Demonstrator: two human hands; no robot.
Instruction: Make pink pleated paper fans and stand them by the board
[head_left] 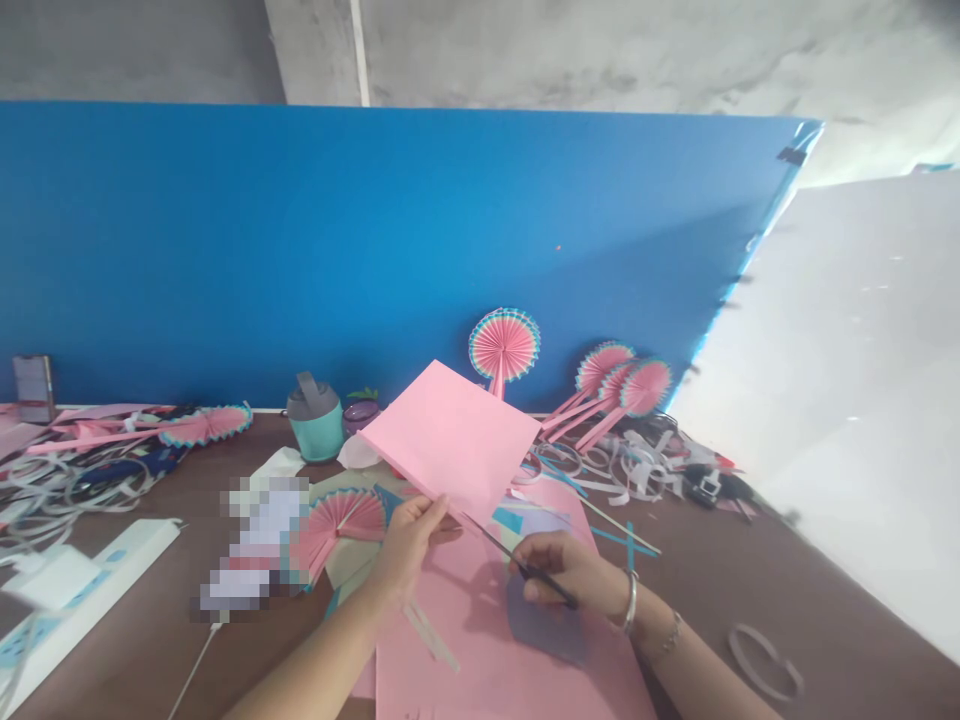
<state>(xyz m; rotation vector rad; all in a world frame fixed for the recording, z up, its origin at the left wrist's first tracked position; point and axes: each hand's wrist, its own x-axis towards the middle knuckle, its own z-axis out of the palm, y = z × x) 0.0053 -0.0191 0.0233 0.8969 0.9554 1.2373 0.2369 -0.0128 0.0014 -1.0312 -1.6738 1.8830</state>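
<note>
So, nearest to us, a large pink sheet [442, 690] lies flat on the brown bench [697, 590]. Just above it our right hand [551, 567] has its grip closed round the handles of the scissors [496, 543], whose blades point up and left to the lower edge of a pink paper square [457, 440]. With our left hand [412, 535] we pinch that same edge between thumb and fingers, so the square is held up, tilted, in the middle of our view. To our left we have a white power strip [135, 565] and, closer to the hand, a partly spread paper fan [349, 525]. Farther back we see a teal cup [316, 435] with a grey lid, a round fan [505, 345] upright behind the square, and three overlapping fans [645, 387] to our right. Beyond them stands a blue partition [300, 230]; past it, we make out grey concrete [600, 55].
</note>
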